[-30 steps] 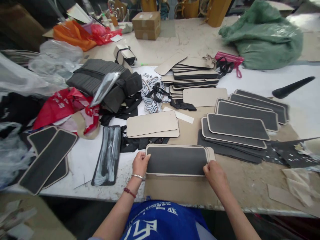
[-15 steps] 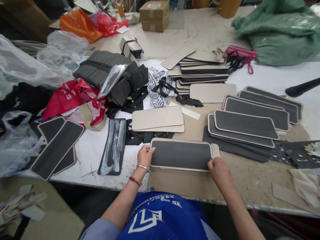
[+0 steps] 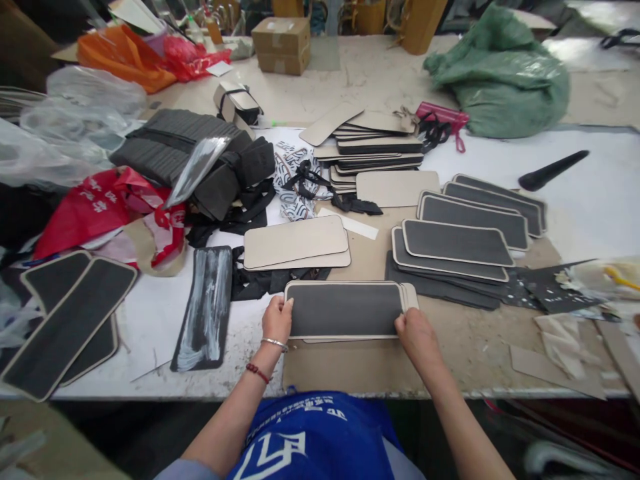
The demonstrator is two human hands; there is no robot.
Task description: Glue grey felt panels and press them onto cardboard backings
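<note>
Head camera view: nearest, a blue apron [image 3: 320,433] with white print sits just below the fingers of both hands. The left hand [image 3: 277,319] has its fingers closed on the left end of a dark panel [image 3: 345,310] with a pale rim, thumb on top; the right hand [image 3: 419,333] has its fingers curled and clamped at the panel's right end. This panel lies between the two sets of fingers, atop pale-edged pieces, over a brown sheet [image 3: 350,369] on the desk [image 3: 150,381]. Left of the left fingers is a white-smeared strip [image 3: 203,310], and farther left, crossed dark panels [image 3: 70,327]. Just beyond the fingers rest two overlapping pale panels [image 3: 295,242]; to the right of the right fingers, rimmed dark panels [image 3: 457,243] overlap in a spread. Farther out to the left are an open-looking red bag [image 3: 83,210], with pink material and a beige strap at its mouth, and a bundle of grey pieces [image 3: 173,143] bound with a dark band. Clear plastic bags [image 3: 75,127] lie crumpled beyond the red one; what they hold cannot be made out. Straight ahead of the fingers stands a pile of pale and black panels [image 3: 380,143], with a magenta pouch [image 3: 445,115] to its right. Farthest out are an orange bag [image 3: 120,57] to the left, a closed cardboard box [image 3: 281,47] ahead, and, to the right, a bulging green sack [image 3: 510,80], its contents hidden.
</note>
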